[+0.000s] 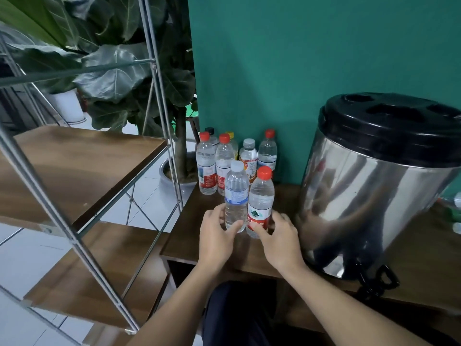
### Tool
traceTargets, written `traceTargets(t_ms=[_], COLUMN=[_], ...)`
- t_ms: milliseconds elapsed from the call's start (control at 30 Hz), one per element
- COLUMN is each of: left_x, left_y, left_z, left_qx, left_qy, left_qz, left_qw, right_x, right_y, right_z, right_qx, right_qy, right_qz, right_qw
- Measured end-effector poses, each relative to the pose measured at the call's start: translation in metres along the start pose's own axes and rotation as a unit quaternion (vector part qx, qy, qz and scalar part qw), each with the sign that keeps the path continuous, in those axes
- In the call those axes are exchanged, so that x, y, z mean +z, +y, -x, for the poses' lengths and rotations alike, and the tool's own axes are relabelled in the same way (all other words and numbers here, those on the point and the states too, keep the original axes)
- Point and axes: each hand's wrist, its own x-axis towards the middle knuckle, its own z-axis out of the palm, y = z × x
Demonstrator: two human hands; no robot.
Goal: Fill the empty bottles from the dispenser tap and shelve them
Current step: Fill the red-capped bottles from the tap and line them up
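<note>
Teal wall (299, 58) behind a dark wooden worktop (424, 258); steel dispenser (369, 186) with black lid at right, its tap (376, 283) overhanging the near edge. Wood-and-metal shelf unit (74, 161) stands left; a potted plant (119, 71) sits behind it.

We note two bottles upright and touching each other at the near middle of the worktop: a white-capped bottle (236, 198) on the left and a red-capped bottle (260, 203) on the right. Left hand (219, 236) is curled round the lower body of the white-capped one, thumb across its front. Right hand (282, 240) wraps the base of the red-capped one, fingertips on the label. Both bottles appear capped and look to hold clear liquid, though the fill level is hard to judge.

Six further bottles (224, 161) stand clustered at the far edge against the wall, apart from the hands.

Handling judgement: thin clear plastic, likely to dent under a hard squeeze and slick if wet. If full, moderately heavy. We would grip mid-body around the label, firm but not crushing, and keep each upright for the move left to the shelves.
</note>
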Motion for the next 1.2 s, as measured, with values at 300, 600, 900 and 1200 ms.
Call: traceTargets(t_ms=[300, 600, 900, 1200], left_x=[0.028, 0.060, 0.075, 0.052], left_y=[-0.005, 0.001, -0.001, 0.019], left_z=[-0.065, -0.085, -0.093, -0.065], left_qx=[0.017, 0.006, -0.005, -0.026], left_qy=[-0.008, 0.000, -0.028, -0.037], left_qz=[-0.028, 0.033, 0.069, 0.082], left_qw=[0.999, 0.999, 0.997, 0.996], right_x=[0.039, 0.058, 0.061, 0.025], right_y=[-0.001, -0.002, -0.005, -0.027], right_z=[-0.053, -0.091, -0.106, -0.069], right_qx=[0.058, 0.138, 0.164, 0.119], right_qy=[0.031, 0.052, 0.049, -0.018], right_qz=[0.007, -0.072, -0.116, -0.154], right_qw=[0.998, 0.987, 0.979, 0.981])
